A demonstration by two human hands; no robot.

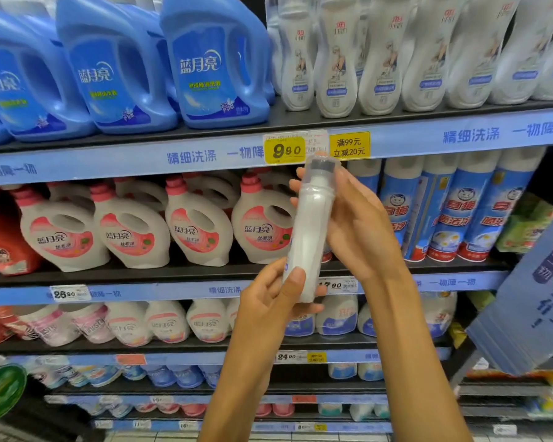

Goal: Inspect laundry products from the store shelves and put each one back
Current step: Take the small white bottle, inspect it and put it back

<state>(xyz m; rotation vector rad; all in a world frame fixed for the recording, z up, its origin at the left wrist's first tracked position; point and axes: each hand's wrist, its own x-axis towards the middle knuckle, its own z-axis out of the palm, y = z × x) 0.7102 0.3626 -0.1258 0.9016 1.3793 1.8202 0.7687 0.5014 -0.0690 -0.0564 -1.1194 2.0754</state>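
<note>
Your left hand (273, 293) is pinching the base of the slim white bottle (308, 231) while your right hand (353, 224) is cupping its upper part. You are holding it nearly upright, cap up, before the middle shelf (173, 290). Its likely gap is lying just beyond, beside the blue spray cans (444, 212), nearer your right hand.

head cam | faces store shelves (205, 154) straight on | close, arm's reach | single view
</note>
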